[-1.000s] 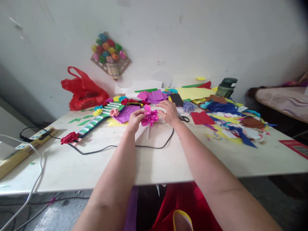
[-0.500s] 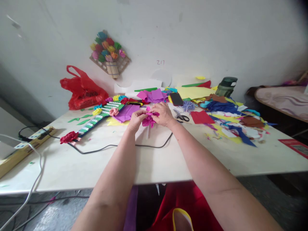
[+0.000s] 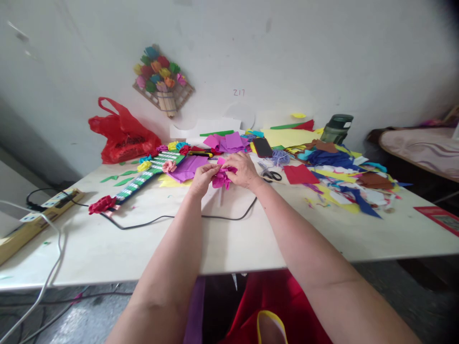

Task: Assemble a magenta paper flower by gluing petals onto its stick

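Observation:
A magenta paper flower [image 3: 221, 179] is held above the middle of the white table [image 3: 143, 253], with a pale stick below it. My left hand [image 3: 204, 179] pinches its left side between thumb and fingers. On the other side, my right hand [image 3: 244, 171] has its fingers closed on the petals, partly hiding them. Purple paper [image 3: 190, 168] lies just beyond my left hand. Black-handled scissors [image 3: 272, 176] rest to the right of my right hand.
A green-and-white striped craft piece [image 3: 148, 174] with paper flowers lies left. Behind are a red bag [image 3: 124, 136], phone [image 3: 263, 147] and green bottle [image 3: 337, 129]. Paper scraps [image 3: 332, 160] cover the right side. A black cable [image 3: 150, 221] crosses the table below my hands.
The fingers of my left hand have shifted slightly on the magenta petals. Both hands keep hold of the flower in nearly the same place.

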Demonstrator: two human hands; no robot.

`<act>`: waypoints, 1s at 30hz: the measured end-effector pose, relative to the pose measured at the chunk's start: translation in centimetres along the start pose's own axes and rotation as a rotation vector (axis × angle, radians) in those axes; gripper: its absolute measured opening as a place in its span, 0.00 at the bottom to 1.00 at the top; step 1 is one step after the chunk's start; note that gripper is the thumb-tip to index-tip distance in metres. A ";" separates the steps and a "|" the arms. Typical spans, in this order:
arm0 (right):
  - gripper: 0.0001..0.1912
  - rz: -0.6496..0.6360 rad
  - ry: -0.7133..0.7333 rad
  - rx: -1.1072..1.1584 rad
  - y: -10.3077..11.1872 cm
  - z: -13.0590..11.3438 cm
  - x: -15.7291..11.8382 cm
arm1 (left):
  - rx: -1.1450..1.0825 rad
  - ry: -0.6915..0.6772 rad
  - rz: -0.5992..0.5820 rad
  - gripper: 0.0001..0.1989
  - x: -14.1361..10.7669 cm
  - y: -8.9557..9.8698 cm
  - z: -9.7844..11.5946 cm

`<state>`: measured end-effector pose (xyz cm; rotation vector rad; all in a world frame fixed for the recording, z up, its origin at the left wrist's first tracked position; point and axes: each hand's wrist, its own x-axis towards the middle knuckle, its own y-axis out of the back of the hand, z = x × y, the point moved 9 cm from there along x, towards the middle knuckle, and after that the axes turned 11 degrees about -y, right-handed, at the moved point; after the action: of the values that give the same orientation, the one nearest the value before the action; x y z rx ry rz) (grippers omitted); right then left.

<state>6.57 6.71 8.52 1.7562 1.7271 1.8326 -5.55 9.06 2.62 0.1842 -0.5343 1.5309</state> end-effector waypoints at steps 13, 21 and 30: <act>0.16 0.016 0.010 0.017 0.7 -0.4 -0.2 | 0.041 -0.074 0.035 0.14 0.1 0.2 1.1; 0.08 0.077 0.039 0.076 1.2 -1.1 -0.4 | 0.049 -0.170 0.108 0.15 0.5 1.2 1.5; 0.03 0.123 0.026 0.073 1.1 -1.1 -0.5 | -0.009 -0.217 0.095 0.18 0.6 0.7 1.4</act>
<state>6.60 5.26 9.29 1.9153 1.7537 1.8693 -6.53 9.04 3.99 0.3241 -0.7305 1.6105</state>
